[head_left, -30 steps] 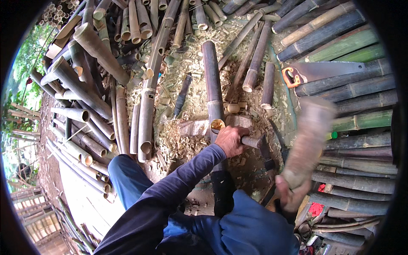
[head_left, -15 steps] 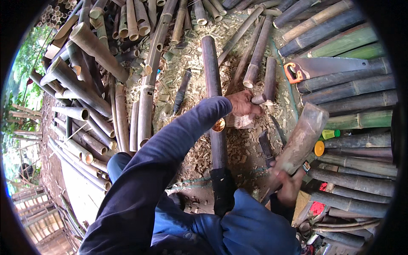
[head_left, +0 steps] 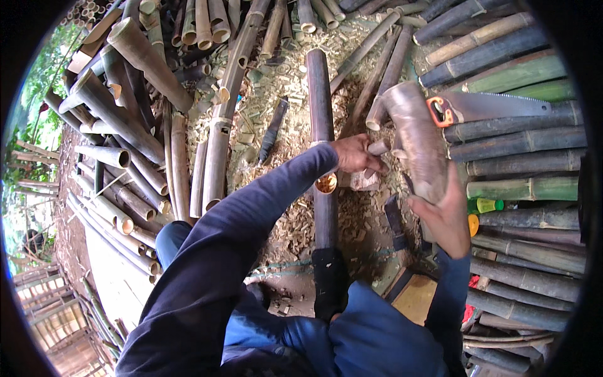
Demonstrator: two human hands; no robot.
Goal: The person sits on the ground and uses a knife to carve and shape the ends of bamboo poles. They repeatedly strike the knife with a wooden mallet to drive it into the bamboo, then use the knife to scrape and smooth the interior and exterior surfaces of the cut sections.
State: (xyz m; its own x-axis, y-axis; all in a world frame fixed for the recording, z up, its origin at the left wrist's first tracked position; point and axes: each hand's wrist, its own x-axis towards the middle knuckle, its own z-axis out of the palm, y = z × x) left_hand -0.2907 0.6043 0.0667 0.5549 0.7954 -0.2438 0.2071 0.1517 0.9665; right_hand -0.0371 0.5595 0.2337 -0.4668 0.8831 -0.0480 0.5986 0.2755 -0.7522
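Observation:
My right hand point(head_left: 446, 213) is closed round the lower end of a thick wooden mallet point(head_left: 414, 125), its head slightly blurred by motion. The mallet stands just to the right of my left hand point(head_left: 353, 154). That hand is closed on a round wooden tool handle point(head_left: 379, 147), whose butt points toward the mallet; the tool's working end is hidden. Under my left wrist runs a dark bamboo pole point(head_left: 320, 94), with a pale cut opening point(head_left: 326, 183) in its side. A dark-covered foot point(head_left: 330, 276) rests on the pole's near end. Beside the fingers lies a pinkish wooden block point(head_left: 364, 182).
Wood chips point(head_left: 292, 226) cover the ground. A sheathed-looking dark knife point(head_left: 273, 132) lies left of the pole, and a dark-handled tool point(head_left: 395, 220) on its right. A handsaw point(head_left: 490, 108) rests on bamboo poles point(head_left: 521, 147) at right. More bamboo point(head_left: 135, 135) is piled left.
My right hand has swung the mallet up and to the left, close beside the wooden handle. My left hand stays on the handle; the view has shifted slightly.

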